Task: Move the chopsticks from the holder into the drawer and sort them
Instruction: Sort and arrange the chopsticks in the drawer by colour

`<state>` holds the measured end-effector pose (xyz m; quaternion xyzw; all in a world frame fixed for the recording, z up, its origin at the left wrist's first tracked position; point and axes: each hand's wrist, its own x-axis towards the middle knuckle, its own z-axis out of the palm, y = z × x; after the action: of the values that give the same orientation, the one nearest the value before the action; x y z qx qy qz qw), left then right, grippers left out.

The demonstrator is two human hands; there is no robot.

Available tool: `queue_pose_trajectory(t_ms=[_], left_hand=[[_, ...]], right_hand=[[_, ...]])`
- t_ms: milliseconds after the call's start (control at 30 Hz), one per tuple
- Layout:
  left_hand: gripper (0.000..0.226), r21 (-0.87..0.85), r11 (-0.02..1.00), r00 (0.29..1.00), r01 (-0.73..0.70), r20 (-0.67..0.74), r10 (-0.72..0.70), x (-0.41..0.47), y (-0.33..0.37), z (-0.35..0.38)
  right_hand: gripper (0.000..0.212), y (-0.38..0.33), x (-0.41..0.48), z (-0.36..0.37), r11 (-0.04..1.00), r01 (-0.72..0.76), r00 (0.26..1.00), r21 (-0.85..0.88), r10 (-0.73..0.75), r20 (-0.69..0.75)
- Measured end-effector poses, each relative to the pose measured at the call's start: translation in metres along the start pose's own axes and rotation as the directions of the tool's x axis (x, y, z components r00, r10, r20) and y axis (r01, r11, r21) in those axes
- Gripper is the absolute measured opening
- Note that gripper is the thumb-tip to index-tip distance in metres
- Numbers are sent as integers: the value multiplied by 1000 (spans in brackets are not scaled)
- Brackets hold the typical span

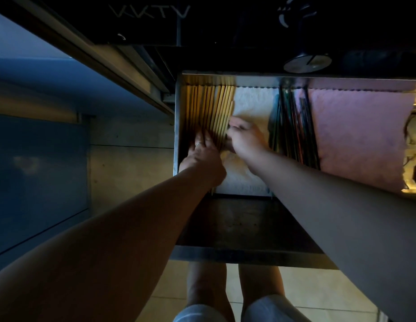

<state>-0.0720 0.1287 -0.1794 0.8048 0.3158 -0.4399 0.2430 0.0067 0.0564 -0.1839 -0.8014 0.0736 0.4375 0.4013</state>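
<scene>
An open metal drawer (225,252) is lined with a white towel (251,105) and a pink towel (355,133). Several yellow wooden chopsticks (214,108) lie side by side along the drawer's left wall. My left hand (202,154), with a ring on one finger, rests flat on their near ends. My right hand (244,138) pinches the rightmost yellow chopsticks at their near ends. A bundle of dark chopsticks (293,126) lies between the two towels. The holder is not clearly visible.
A dark countertop runs above the drawer, with a round metal object (307,62) on it. Blue cabinet fronts (39,173) are at left. My legs and shoes stand on pale floor tiles (318,296) below the drawer.
</scene>
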Motion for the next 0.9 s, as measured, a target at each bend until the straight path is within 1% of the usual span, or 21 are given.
queue_pose_trajectory(t_ms=[100,167,233,300,433,567,800,900], left_hand=[[96,7,1000,1000,12,-29,-12,1,0,1],[93,40,999,998,-36,-48,38,2,-2,2],[90,66,994,996,-84,-38,87,2,-5,5],[90,75,992,995,-98,-22,100,1,-7,8],[90,95,986,989,-135,-50,141,0,-10,14],[89,115,978,981,-171,-76,181,0,-13,18],[88,137,975,983,-177,-27,182,2,-9,20],[86,135,975,978,-177,-91,190,2,-8,20]], right_hand=[[42,0,1,2,1000,25,1000,3,-25,-5],[42,1,1,4,999,40,999,10,-40,-22],[43,1,2,6,999,32,999,-11,-32,-20],[43,1,5,7,999,30,999,-25,-30,-14],[41,-3,9,10,999,44,997,5,-43,-61],[41,-4,10,12,998,50,997,-35,-51,-49],[38,2,13,9,996,75,990,-44,-80,-119],[38,6,14,7,995,80,991,-60,-86,-106]])
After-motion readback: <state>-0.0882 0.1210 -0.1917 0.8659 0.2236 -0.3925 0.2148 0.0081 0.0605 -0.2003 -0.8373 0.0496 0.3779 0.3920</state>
